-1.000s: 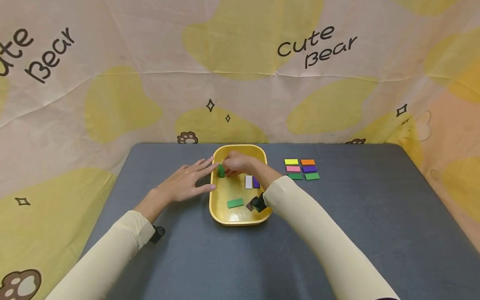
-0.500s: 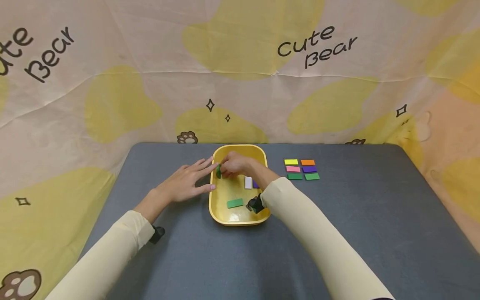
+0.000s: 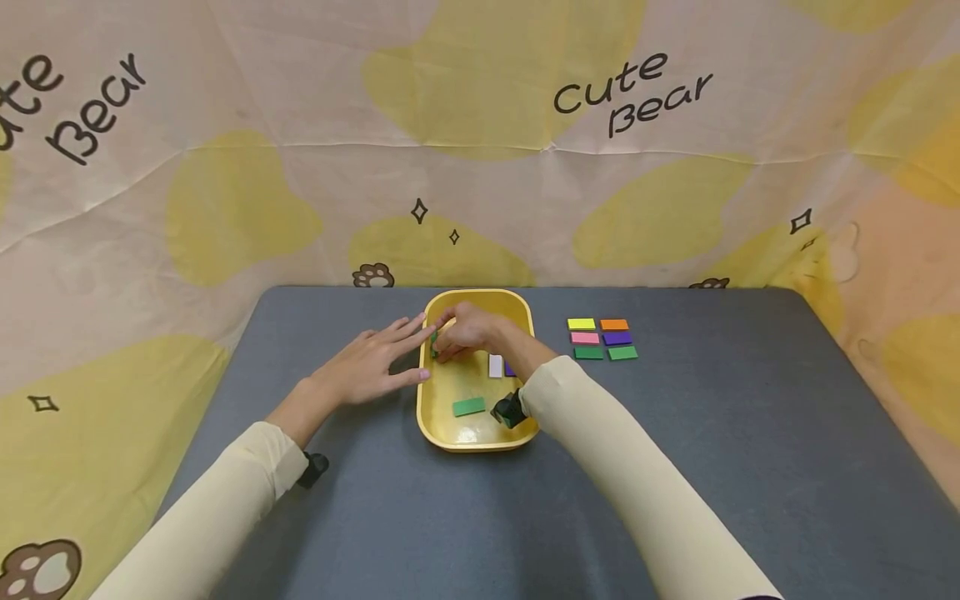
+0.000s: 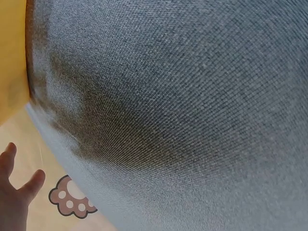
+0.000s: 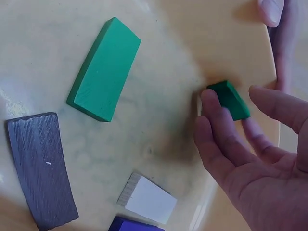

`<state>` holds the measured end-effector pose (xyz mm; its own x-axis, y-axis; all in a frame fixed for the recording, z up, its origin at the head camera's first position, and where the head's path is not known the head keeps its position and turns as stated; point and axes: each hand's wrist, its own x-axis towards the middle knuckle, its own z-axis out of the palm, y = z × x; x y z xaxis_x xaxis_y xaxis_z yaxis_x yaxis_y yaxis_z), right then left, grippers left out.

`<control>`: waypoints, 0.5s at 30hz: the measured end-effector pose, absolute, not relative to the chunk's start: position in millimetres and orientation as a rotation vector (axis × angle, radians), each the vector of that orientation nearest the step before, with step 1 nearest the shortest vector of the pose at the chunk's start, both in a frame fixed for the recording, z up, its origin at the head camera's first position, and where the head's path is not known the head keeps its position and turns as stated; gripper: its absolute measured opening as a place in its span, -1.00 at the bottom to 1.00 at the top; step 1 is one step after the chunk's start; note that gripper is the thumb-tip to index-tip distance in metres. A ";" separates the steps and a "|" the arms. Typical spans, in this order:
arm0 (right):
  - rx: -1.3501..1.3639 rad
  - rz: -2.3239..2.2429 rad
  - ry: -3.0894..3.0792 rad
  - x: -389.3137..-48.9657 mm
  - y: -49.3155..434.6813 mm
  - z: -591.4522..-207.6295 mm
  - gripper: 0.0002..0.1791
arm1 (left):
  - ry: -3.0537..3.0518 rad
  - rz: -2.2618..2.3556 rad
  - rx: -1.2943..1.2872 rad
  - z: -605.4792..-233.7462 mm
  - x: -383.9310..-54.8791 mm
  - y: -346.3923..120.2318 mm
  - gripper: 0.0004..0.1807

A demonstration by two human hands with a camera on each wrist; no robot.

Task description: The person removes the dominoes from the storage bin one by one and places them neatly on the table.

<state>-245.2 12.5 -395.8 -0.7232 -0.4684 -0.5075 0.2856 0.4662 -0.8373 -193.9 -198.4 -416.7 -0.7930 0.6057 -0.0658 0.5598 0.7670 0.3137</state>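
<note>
My right hand (image 3: 463,332) reaches into the yellow tray (image 3: 422,408) by its left wall. In the right wrist view, its curled fingers (image 5: 224,130) hold a dark green block (image 5: 235,103), partly hidden by them; the head view shows only a sliver of it. My left hand (image 3: 371,364) spreads over the tray's left rim with straight fingers, touching or very near it. Elsewhere in the tray lie a lighter green block (image 5: 106,72), a dark brown block (image 5: 42,168), a white block (image 5: 149,198) and a purple block (image 5: 134,224).
Right of the tray, several coloured blocks lie in two columns on the grey table (image 3: 720,433): yellow (image 3: 581,324), orange (image 3: 614,325), pink (image 3: 585,338), purple (image 3: 617,338), and two green ones. A printed cloth (image 3: 480,183) hangs behind the table.
My right hand has shifted slightly left toward the tray wall. The dark green block, lying with its broad face visible before, has been tipped and moved left. My left hand stays put.
</note>
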 end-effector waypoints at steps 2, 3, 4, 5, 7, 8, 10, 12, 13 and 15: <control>-0.159 -1.310 1.999 -244.9 12.1 -396.8 -0.66 | 2.795 0.424 0.925 -416.3 -193.5 -198.4 -0.17; -0.159 -1.309 2.000 -244.7 11.7 -397.2 -0.67 | 2.794 0.423 0.924 -416.1 -193.3 -198.5 -0.17; -0.159 -1.307 2.003 -244.5 11.4 -397.7 -0.68 | 2.793 0.422 0.922 -416.0 -193.1 -198.7 -0.17; -0.158 -1.303 2.006 -244.4 10.8 -398.3 -0.68 | 2.792 0.422 0.921 -415.9 -193.0 -198.7 -0.17; -0.157 -1.295 2.014 -244.4 9.8 -399.6 -0.70 | 2.790 0.422 0.919 -415.9 -192.7 -198.9 -0.17; -0.159 -1.292 2.019 -244.4 9.4 -400.2 -0.71 | 2.790 0.423 0.919 -415.9 -192.6 -199.0 -0.17; -0.167 -1.285 2.031 -244.6 8.7 -401.3 -0.73 | 2.792 0.420 0.920 -416.2 -192.5 -199.1 -0.17; -0.172 -1.282 2.039 -244.6 8.6 -402.0 -0.77 | 2.793 0.417 0.922 -416.5 -192.6 -199.1 -0.17; -0.175 -1.281 2.042 -244.7 8.7 -402.4 -0.78 | 2.793 0.415 0.922 -416.6 -192.6 -199.1 -0.17; -0.173 -1.282 2.043 -244.6 8.9 -402.8 -0.82 | 2.794 0.413 0.921 -416.9 -192.8 -199.1 -0.17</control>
<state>-244.6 8.9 -402.8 -0.7406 -0.4566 -0.4931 0.2452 0.4995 -0.8309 -192.8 -199.1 -416.9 -0.7947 0.6025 -0.0745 0.5551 0.7708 0.3126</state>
